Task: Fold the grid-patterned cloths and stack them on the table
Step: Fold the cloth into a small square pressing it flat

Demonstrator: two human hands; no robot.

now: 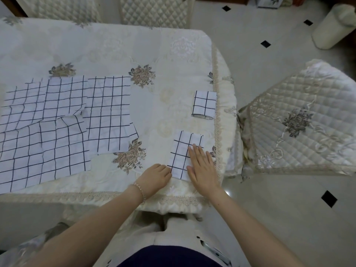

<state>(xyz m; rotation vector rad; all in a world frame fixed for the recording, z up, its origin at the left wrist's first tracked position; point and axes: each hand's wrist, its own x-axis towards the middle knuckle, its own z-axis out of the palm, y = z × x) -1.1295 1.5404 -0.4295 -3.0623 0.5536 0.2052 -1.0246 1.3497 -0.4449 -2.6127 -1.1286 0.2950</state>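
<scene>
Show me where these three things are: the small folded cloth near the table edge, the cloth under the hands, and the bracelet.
small folded cloth (pixel 205 104): head view, middle of its top face.
cloth under the hands (pixel 181 153): head view, bare part left of the right hand.
bracelet (pixel 140 189): head view, beads on the left wrist.

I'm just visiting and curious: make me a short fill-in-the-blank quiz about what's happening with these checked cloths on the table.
1. The right hand lies flat on a folded cloth patterned with a black ____.
2. The bracelet is on the ____ wrist.
3. The unfolded cloths lie to the ____ of both hands.
4. The small folded cloth sits near the table's ____ edge.

Missing words: grid; left; left; right
</scene>
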